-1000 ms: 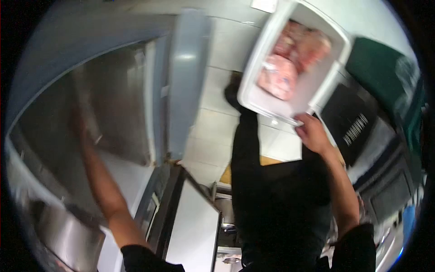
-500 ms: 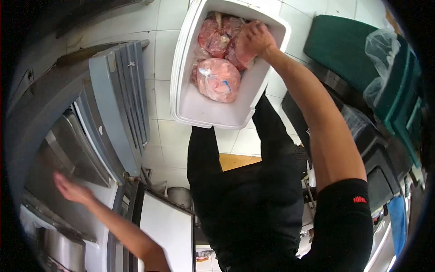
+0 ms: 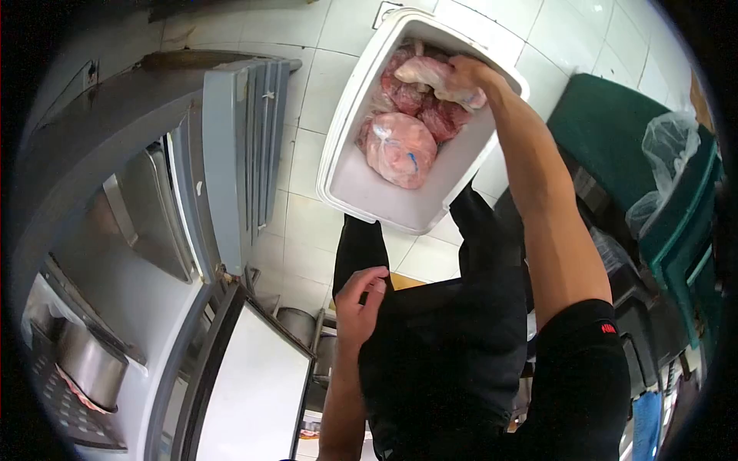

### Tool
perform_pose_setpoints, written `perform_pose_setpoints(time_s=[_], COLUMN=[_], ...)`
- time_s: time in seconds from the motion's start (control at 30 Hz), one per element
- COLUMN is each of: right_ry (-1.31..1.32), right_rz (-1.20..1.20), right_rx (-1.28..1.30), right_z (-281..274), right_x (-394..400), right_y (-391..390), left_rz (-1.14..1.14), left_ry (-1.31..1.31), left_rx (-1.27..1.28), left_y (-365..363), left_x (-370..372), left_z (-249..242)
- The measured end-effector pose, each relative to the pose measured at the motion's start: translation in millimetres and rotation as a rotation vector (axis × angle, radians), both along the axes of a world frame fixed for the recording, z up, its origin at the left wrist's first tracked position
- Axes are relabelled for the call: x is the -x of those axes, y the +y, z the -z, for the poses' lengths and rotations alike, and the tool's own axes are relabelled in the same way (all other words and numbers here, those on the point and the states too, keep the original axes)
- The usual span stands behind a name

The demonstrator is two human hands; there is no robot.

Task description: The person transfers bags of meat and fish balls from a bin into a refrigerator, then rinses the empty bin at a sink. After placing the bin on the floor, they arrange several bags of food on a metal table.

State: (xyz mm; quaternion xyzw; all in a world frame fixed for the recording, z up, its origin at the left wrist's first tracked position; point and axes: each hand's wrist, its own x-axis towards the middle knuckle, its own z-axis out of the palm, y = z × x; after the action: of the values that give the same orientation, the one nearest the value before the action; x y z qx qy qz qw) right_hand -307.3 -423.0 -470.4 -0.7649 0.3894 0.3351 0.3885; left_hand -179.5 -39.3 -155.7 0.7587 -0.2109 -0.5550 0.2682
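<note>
A white plastic tub [image 3: 369,200] on the tiled floor holds several clear bags of meat. Inside its far right part, my right hand [image 3: 467,74] grips a pale bagged piece of meat [image 3: 423,71], lifted slightly above darker red bags of meat [image 3: 444,121]. Part of my fingers is hidden behind the piece. A large round bag of pink meat [image 3: 400,150] with a blue mark lies nearer to me in the tub. My left hand [image 3: 360,301] hovers over my left thigh, fingers loosely bent and apart, with nothing in it.
On the left, a refrigerator's grey door [image 3: 231,161] stands open, with a metal pot [image 3: 92,365] on a rack inside. A white-topped surface [image 3: 250,384] is below it. Green plastic bins [image 3: 615,138] with a clear bag stand on the right.
My left hand has come from the refrigerator's interior to in front of my thigh. My right hand has raised a pale bagged piece of meat in the tub. The view has shifted.
</note>
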Motion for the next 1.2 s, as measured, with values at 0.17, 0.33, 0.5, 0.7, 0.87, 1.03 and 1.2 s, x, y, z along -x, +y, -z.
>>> perform_pose_setpoints(time_s=[0.17,0.33,0.5,0.7,0.87,1.03,1.2], right_ry=[-0.239,-0.353,-0.420,-0.689,-1.112,-1.263,-1.106], right_rz=[0.298,0.497,0.834,0.996,0.421,0.053,-0.299], right_rx=[-0.198,-0.783,-1.170,-1.187,-0.764,0.231,0.447], right_z=[-29.7,-46.6,-157.5,-270.3,-310.5,-294.5,-262.8], right_x=[28.5,47.8,23.4,-95.2,-241.7,-346.4,-373.6], right_y=[1.9,-6.7,90.7,202.6,222.0,234.3,254.3], left_rz=[-0.267,-0.207,-0.356,-1.073,-0.995,-1.036,-0.929], left_ry=[0.070,0.211,0.423,0.594,0.265,0.344,0.185], left_rx=[-0.120,-0.074,-0.003,0.469,0.723,0.960,1.021], left_y=[31.4,14.1,-16.3,16.9,41.3,44.5,60.4], left_x=[-3.0,-5.1,15.6,-46.3,-212.7,-391.1,-565.2], left_z=[21.6,44.5,61.5,26.0,-34.6,-48.7,-44.3])
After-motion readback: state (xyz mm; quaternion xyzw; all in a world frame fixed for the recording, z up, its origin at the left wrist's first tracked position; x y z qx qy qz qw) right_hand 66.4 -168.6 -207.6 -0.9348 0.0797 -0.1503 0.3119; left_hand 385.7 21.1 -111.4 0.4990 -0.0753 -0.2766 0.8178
